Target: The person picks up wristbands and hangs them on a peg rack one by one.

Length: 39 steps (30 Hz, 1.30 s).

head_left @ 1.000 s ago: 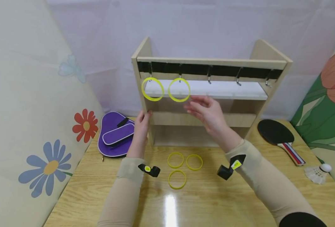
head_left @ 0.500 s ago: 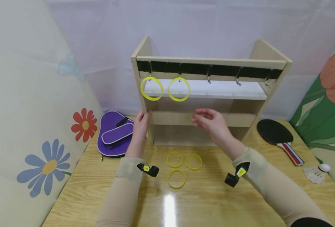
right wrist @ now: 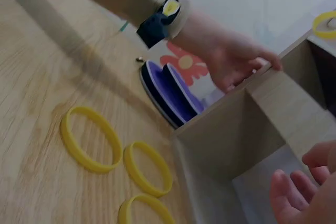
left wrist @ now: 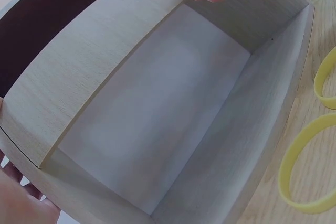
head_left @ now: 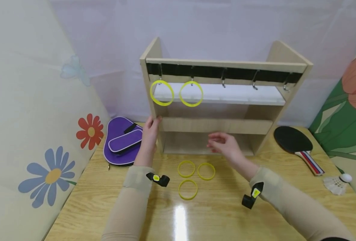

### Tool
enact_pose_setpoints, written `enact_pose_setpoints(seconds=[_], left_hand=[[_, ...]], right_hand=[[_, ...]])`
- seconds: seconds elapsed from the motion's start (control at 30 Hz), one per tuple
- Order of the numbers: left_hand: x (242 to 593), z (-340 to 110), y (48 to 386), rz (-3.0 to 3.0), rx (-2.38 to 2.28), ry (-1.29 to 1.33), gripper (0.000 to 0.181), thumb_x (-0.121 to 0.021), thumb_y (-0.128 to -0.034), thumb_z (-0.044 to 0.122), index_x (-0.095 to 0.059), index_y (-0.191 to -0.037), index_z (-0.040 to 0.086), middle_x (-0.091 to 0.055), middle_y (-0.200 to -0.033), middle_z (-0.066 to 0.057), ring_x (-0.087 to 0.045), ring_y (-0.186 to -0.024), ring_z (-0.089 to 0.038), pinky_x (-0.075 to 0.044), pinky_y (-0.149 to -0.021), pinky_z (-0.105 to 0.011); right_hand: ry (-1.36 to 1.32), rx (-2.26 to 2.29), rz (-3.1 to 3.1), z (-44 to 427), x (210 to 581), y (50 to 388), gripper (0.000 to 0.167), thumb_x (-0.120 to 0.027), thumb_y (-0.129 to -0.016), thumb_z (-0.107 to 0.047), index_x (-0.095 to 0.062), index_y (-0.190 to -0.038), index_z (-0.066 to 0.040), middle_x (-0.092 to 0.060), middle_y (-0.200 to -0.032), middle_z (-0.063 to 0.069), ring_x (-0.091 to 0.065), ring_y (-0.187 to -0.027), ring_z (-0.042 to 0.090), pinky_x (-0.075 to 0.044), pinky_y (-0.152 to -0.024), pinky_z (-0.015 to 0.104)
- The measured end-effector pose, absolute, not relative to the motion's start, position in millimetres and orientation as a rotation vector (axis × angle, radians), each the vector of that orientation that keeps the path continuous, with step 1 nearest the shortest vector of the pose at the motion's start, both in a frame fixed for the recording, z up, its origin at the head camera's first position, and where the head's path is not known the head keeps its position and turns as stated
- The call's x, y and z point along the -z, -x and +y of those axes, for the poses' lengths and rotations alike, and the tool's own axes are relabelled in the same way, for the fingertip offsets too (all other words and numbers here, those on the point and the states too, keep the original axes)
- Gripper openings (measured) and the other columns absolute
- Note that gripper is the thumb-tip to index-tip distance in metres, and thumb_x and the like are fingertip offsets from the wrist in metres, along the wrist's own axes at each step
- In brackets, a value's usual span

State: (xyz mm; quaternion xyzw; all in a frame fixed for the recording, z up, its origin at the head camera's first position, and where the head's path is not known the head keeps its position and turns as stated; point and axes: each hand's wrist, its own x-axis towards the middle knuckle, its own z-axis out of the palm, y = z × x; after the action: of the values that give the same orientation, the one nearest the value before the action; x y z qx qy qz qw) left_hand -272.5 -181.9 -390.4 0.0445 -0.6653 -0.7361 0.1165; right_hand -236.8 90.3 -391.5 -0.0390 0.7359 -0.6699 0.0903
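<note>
In the head view my left hand [head_left: 150,135] grips the left side panel of a small wooden shelf [head_left: 217,125], its thumb on the front edge. My right hand [head_left: 224,144] hovers before the shelf's lower opening, fingers loosely bent and holding nothing. Two yellow rings hang from the shelf's hooks: one ring [head_left: 152,97] on the leftmost hook, another ring [head_left: 201,95] on the second. Three more yellow rings lie on the table in front: a ring [head_left: 179,171], a ring [head_left: 214,174] and the nearest ring [head_left: 196,191]. The right wrist view shows the left hand [right wrist: 231,61] on the panel too.
Bare metal hooks, such as the middle hook [head_left: 223,83], hang along the black strip [head_left: 238,73]. A purple paddle case [head_left: 117,129] lies left of the shelf. To the right are a table tennis paddle [head_left: 292,139] and a shuttlecock [head_left: 336,184] on the wooden table [head_left: 226,214].
My right hand has dropped from beside the second hanging ring to the level of the shelf's lower opening. The left hand keeps its place on the side panel; the rings stay put.
</note>
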Motion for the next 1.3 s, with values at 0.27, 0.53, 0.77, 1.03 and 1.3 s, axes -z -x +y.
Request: enact_pose_setpoints(seconds=[0.27, 0.53, 0.77, 1.03, 1.3], left_hand=[[390, -181, 274, -1.963, 2.115, -0.143, 0.043, -0.05, -0.0991, 0.023, -0.053, -0.14, 0.01, -0.056, -0.13, -0.013, -0.051, -0.102, -0.015, -0.041, -0.092, -0.028], [391, -181, 274, -1.963, 2.112, -0.126, 0.043, -0.049, -0.0995, 0.023, -0.053, -0.14, 0.011, -0.057, -0.127, -0.014, -0.053, -0.101, -0.015, -0.042, -0.091, -0.029], [391, -181, 273, -1.961, 2.122, -0.131, 0.044, -0.049, -0.0994, 0.023, -0.052, -0.141, 0.009, -0.057, -0.126, -0.013, -0.054, -0.1, -0.014, -0.042, -0.091, -0.029], [390, -181, 274, -1.957, 2.136, -0.146, 0.042, -0.049, -0.0996, 0.023, -0.053, -0.14, 0.011, -0.056, -0.128, -0.012, -0.051, -0.104, -0.015, -0.04, -0.093, -0.028], [390, -181, 275, -1.95, 2.137, -0.15, 0.042, -0.05, -0.0995, 0.023, -0.054, -0.14, 0.011, -0.056, -0.129, -0.012, -0.051, -0.104, -0.015, -0.04, -0.093, -0.028]], right_hand=[[0.113, 1.902, 2.252, 103, 419, 235, 0.036, -0.057, -0.095, 0.001, -0.053, -0.128, 0.013, -0.061, -0.117, 0.03, -0.067, -0.083, 0.012, -0.059, -0.079, 0.036], [0.133, 1.795, 2.315, 112, 446, 230, 0.034, -0.06, -0.093, 0.002, -0.056, -0.125, 0.014, -0.061, -0.113, 0.033, -0.066, -0.079, 0.016, -0.058, -0.069, 0.03], [0.157, 1.784, 2.3, 117, 461, 227, 0.034, -0.059, -0.093, 0.004, -0.055, -0.124, 0.016, -0.062, -0.107, 0.033, -0.063, -0.075, 0.015, -0.056, -0.066, 0.027], [0.113, 1.751, 2.277, 116, 470, 224, 0.033, -0.06, -0.091, 0.005, -0.055, -0.122, 0.016, -0.065, -0.095, 0.018, -0.063, -0.071, 0.013, -0.056, -0.063, 0.028], [0.16, 1.709, 2.26, 117, 475, 221, 0.035, -0.059, -0.091, 0.005, -0.053, -0.124, 0.017, -0.065, -0.098, 0.021, -0.062, -0.071, 0.011, -0.056, -0.063, 0.027]])
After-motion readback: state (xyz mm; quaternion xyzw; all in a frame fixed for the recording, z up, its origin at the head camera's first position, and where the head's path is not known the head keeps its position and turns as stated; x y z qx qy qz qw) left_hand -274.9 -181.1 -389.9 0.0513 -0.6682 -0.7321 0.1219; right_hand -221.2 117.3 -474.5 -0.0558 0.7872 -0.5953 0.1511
